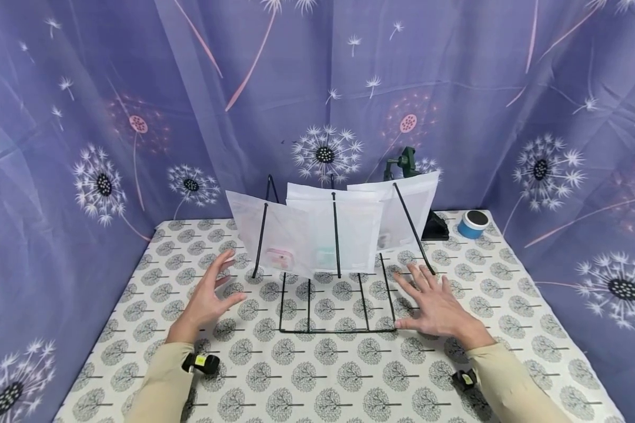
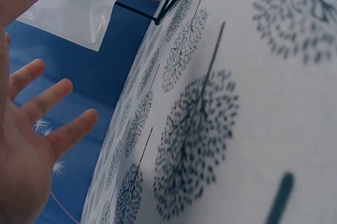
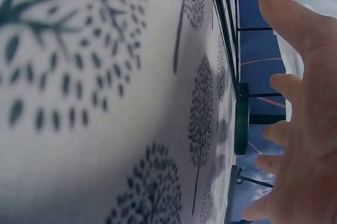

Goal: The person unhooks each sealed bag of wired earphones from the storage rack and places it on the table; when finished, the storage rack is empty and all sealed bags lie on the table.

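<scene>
A black wire rack (image 1: pixel 338 332) stands on the patterned cloth, with white zip bags hanging from its three upper prongs. The left bag (image 1: pixel 243 226) shows a pink item (image 1: pixel 280 257) inside. Something pale green (image 1: pixel 326 257) shows through the middle bag (image 1: pixel 357 235). The right bag (image 1: pixel 402 211) tilts and has a small grey item at its bottom. My left hand (image 1: pixel 209 299) is held left of the rack, fingers spread, holding nothing. On the other side, my right hand (image 1: pixel 434 302) spreads its fingers beside the rack's base, thumb close to the front corner, also holding nothing.
Behind the right bag stands a dark green stand (image 1: pixel 404 161) with a black base (image 1: pixel 435 226). A blue and white round container (image 1: pixel 473 224) sits at the table's back right. Purple dandelion curtains (image 1: pixel 233 59) enclose the table on the back and both sides.
</scene>
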The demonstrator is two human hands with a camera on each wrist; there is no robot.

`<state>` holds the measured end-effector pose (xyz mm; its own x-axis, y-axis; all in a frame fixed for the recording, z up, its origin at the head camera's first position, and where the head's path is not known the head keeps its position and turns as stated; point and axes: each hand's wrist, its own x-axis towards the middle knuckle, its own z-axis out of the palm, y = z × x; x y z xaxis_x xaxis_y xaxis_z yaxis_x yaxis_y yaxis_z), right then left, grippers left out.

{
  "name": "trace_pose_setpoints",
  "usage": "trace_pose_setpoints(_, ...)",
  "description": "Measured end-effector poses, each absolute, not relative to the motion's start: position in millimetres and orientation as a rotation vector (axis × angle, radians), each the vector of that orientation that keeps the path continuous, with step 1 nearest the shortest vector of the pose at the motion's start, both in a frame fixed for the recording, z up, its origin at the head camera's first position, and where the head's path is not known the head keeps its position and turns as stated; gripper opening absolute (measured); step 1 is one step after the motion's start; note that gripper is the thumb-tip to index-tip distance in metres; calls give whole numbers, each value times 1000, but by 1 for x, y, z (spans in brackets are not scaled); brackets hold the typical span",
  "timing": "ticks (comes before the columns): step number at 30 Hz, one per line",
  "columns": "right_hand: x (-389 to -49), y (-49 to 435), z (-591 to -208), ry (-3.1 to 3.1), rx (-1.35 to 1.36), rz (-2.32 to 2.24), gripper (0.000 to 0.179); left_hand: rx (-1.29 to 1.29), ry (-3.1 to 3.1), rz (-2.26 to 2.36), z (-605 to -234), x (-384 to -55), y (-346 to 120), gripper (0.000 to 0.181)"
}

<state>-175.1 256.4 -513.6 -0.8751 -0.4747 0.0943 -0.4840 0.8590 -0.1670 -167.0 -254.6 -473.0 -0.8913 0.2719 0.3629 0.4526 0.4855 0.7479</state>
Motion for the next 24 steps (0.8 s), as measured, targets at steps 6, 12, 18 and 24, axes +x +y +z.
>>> trace_pose_setpoints(6, -174, 256, -515, -2994, 782, 290, 103, -640, -2494, -1450, -477, -176, -251, 100)
trace_pose_setpoints(12, -176, 256, -518, -2983, 793, 285, 104, -683, -2459, -1492, -477, -182, -247, 99)
trace_pose_setpoints(18, -175, 256, -521, -2997, 794, 286, 104, -683, -2487, -1489, -478, -187, -246, 99)
trace_pose_setpoints(24, -174, 256, -523, -2990, 805, 265, 103, -643, -2481, -1592, -477, -192, -240, 97)
